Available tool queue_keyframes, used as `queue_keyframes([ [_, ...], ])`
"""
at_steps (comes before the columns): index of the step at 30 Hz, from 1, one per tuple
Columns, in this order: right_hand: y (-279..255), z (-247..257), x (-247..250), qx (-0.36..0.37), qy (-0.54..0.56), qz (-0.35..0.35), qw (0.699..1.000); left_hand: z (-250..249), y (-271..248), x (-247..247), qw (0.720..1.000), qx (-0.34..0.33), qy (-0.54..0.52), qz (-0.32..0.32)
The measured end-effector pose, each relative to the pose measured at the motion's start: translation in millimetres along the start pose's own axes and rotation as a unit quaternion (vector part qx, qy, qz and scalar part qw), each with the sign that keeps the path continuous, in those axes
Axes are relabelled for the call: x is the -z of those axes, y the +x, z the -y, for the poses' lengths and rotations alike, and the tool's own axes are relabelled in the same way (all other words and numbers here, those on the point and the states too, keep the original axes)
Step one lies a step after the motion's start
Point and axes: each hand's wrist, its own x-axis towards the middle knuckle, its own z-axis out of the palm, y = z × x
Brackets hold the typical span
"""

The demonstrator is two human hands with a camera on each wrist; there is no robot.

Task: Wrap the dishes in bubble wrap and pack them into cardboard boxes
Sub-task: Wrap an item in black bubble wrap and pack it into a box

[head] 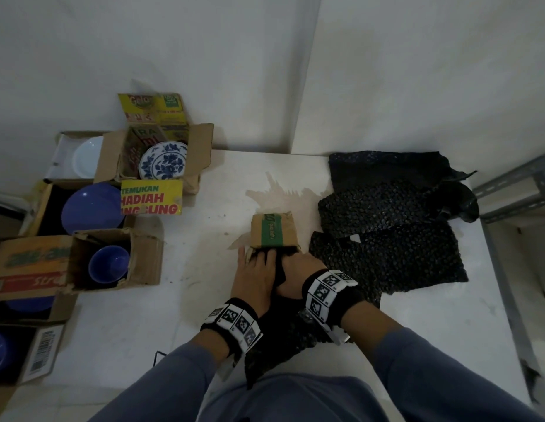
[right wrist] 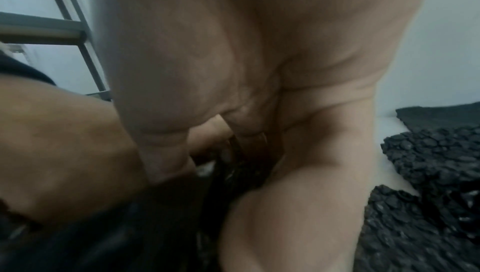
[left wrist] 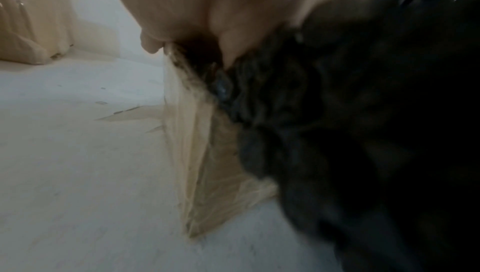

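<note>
A small cardboard box (head: 272,229) with a green stripe lies on its side on the white surface, its opening towards me. My left hand (head: 256,269) holds its left edge, thumb outside and fingers reaching into the opening. In the left wrist view the box wall (left wrist: 197,153) stands beside the black bubble-wrap bundle (left wrist: 311,112). My right hand (head: 295,275) grips that bundle (head: 281,271) at the box mouth. The right wrist view shows the right hand's fingers (right wrist: 249,137) curled onto the black wrap (right wrist: 241,165). A tail of wrap (head: 277,342) trails back towards me. The dish inside is hidden.
Spare black bubble-wrap sheets (head: 386,226) lie at the right. Open cardboard boxes at the left hold a blue-and-white patterned plate (head: 162,161), a white plate (head: 88,156), a blue plate (head: 93,207) and a blue cup (head: 108,264). A grey metal rack (head: 514,190) stands at the far right.
</note>
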Motion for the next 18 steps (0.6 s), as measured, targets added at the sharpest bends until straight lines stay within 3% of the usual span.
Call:
queue_keyframes([
  [12,-14.5,8.6,18.3,0.034,-0.063,-0.088,0.994,-2.0,-2.9,2.6,1.0,0.005,0.016,0.023],
  [18,-10.7,3.4,1.0,0.0,-0.055,-0.003,0.998,-4.1,-2.2,-1.0,1.0,0.005,-0.024,-0.006],
])
